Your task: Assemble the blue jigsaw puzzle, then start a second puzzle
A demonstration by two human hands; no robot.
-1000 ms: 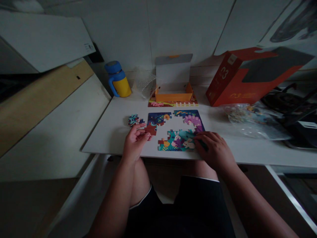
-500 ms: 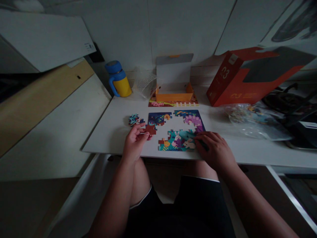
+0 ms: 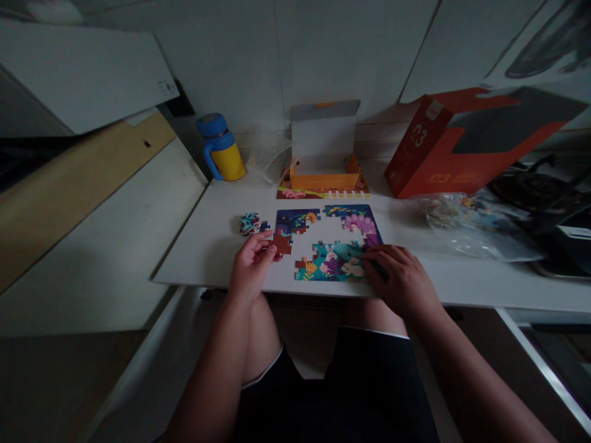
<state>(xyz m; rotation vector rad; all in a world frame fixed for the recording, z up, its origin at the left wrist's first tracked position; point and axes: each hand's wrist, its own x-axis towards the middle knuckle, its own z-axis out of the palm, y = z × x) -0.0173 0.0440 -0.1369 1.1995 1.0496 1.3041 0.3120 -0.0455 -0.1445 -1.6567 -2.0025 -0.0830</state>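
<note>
Between thumb and fingers, my left hand (image 3: 253, 261) pinches a reddish-brown jigsaw piece (image 3: 282, 243), just below the upper-left joined section (image 3: 295, 218) of the puzzle. My right hand (image 3: 401, 274) rests at the right end of the joined rabbit section (image 3: 332, 261), its fingers bent over the edge; whether they hold a piece is hidden. Above that hand lies the purple upper-right section (image 3: 362, 223). A small pile of loose jigsaw pieces (image 3: 250, 223) sits to the left of the puzzle.
Behind the puzzle, an open orange box (image 3: 325, 179) stands on a picture sheet (image 3: 295, 194). A blue and yellow flask (image 3: 226, 154) and clear plastic (image 3: 270, 154) are at back left. On the right are a red box (image 3: 443, 154) and a plastic bag of pieces (image 3: 475, 224).
The brown piece in my left hand has turned slightly and shifted a little, showing more of its side. My right hand stays in place.
</note>
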